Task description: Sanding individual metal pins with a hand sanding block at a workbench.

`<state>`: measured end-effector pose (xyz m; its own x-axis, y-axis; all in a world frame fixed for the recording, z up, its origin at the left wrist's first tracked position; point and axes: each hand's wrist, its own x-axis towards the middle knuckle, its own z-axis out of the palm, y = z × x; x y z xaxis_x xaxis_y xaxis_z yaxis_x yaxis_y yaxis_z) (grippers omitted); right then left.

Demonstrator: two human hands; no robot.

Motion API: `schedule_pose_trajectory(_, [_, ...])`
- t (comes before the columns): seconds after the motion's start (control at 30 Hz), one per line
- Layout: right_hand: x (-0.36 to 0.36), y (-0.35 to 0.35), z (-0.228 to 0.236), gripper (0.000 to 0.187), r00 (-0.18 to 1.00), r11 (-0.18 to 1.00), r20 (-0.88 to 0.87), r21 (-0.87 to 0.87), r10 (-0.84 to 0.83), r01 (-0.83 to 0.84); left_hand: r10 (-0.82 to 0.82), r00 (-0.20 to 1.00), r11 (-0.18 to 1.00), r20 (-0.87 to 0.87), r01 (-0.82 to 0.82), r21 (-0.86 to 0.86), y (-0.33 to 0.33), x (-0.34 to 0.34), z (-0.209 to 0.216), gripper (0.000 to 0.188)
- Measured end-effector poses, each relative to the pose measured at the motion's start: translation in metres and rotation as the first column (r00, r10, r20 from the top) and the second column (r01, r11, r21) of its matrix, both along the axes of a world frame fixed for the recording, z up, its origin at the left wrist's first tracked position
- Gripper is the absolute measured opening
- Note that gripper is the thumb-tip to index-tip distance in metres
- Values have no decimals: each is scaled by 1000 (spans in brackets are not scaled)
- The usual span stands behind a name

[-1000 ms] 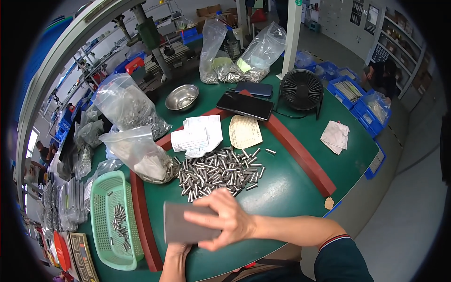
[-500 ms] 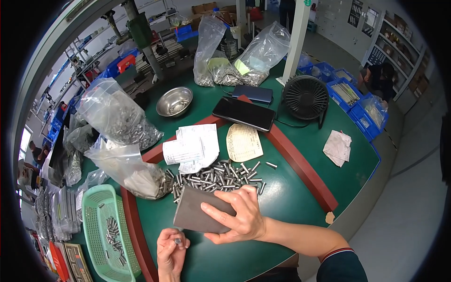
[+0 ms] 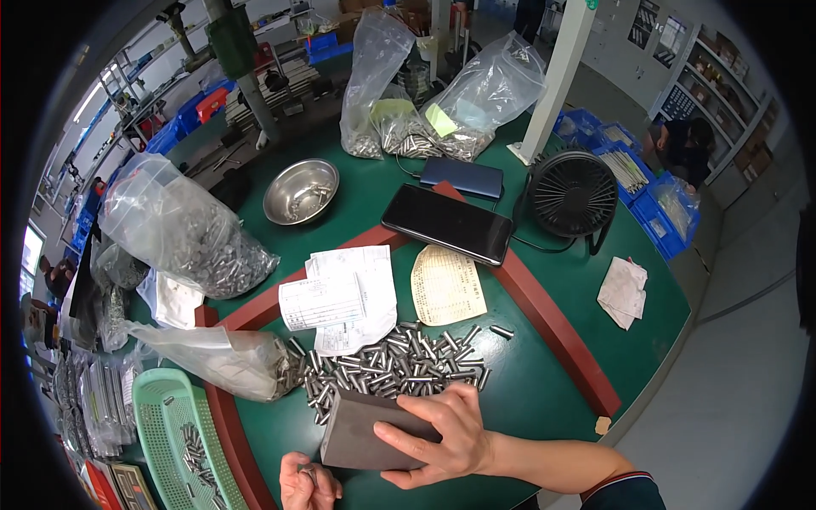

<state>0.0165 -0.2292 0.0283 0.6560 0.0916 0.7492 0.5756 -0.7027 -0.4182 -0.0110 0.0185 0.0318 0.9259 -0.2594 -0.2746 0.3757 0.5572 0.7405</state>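
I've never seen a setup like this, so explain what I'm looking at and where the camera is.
There's no robot here, just a person's bare hands. The view comes from a wide camera worn on their head, looking down, so straight edges look bent. The right hand holds a gray block; the left hand seems to pinch a small metal piece. On the green table lie loose metal pins, papers, a phone, a fan, and a bowl.

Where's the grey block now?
In the head view, the grey block is low, just left of centre: the right hand holds it by the pile of pins, with the left hand to its lower left.
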Motion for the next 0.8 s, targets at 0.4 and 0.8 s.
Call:
schedule_pose_trajectory(0.4, [2,-7,-1,61,999,998,35,-48,-28,30,6,999,999,54,-4,-46,-1,-7,3,39])
schedule_pose_trajectory(0.8, [18,-10,0,69,991,995,128,-85,-39,50,117,959,985,257,-146,96,-4,14,-15,18])
